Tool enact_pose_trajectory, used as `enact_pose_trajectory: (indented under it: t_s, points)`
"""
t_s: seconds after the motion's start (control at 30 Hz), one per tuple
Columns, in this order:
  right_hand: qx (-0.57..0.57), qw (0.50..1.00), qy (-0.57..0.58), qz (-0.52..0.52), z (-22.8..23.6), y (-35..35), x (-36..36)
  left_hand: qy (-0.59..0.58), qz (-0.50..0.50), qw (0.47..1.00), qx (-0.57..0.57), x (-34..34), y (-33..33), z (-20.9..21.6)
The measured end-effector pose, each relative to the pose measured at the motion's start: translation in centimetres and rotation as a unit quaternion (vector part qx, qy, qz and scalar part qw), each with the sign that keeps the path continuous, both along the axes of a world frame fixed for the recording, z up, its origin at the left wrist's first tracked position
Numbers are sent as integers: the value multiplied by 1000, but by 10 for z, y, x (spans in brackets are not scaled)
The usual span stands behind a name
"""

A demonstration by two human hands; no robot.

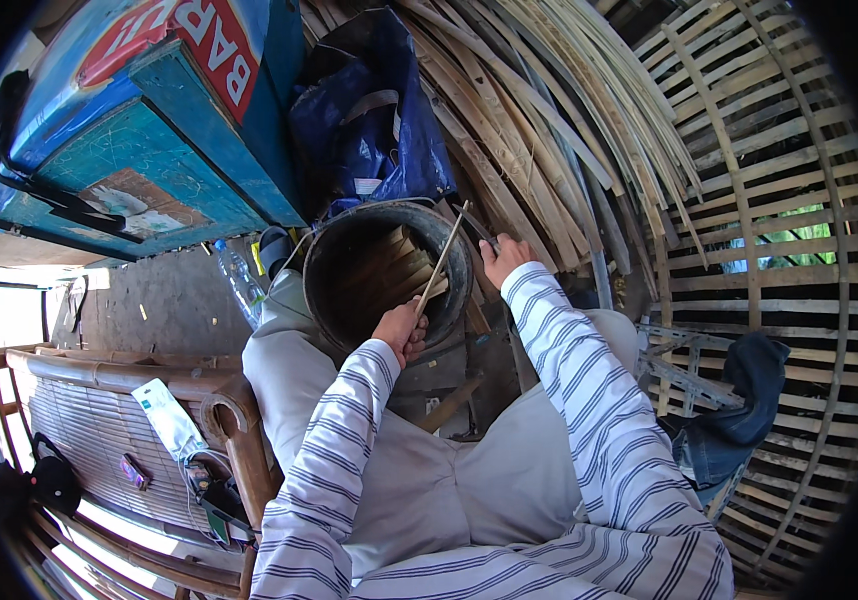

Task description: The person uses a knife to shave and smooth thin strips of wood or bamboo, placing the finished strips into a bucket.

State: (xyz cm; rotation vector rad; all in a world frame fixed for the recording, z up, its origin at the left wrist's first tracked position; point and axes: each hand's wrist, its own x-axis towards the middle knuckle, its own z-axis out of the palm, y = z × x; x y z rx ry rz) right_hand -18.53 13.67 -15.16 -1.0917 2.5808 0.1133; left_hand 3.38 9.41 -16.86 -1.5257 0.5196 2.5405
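Between my knees stands a dark round bucket [321, 290] with several short split-bamboo pieces [389, 268] inside. My left hand [404, 330] is closed round the lower end of a thin bamboo stick [442, 262], which slants up and to the right over the bucket's rim. Just right of the rim, my right hand [507, 260] is curled closed on a dark, thin tool [473, 224] that looks like a knife; its end reaches toward the stick's upper part. Whether blade and stick touch, I cannot tell.
Long bamboo strips [539, 130] lie stacked beyond the bucket, beside a blue plastic bag [374, 130]. At left are a blue box [179, 170], a plastic bottle [239, 280] and a bamboo bench [99, 400]. A slatted bamboo wall [759, 230] and dark cloth [739, 400] are at right.
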Motion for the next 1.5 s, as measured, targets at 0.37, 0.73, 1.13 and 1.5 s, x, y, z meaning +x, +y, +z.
enact_pose_trajectory:
  t_s: [0.37,0.73,1.13,1.5]
  points:
    - [98,985,-7,-142,-13,5,-67,-85,-73,988,-103,-6,16,5]
    - [-266,823,-442,-240,67,74,59,-55,-22,980,-189,-7,6,3]
    - [-141,954,-252,-78,25,43,82,174,125,957,-196,6,17,-20]
    - [-193,957,-214,-9,27,42,82,-122,34,772,-623,32,-8,-41]
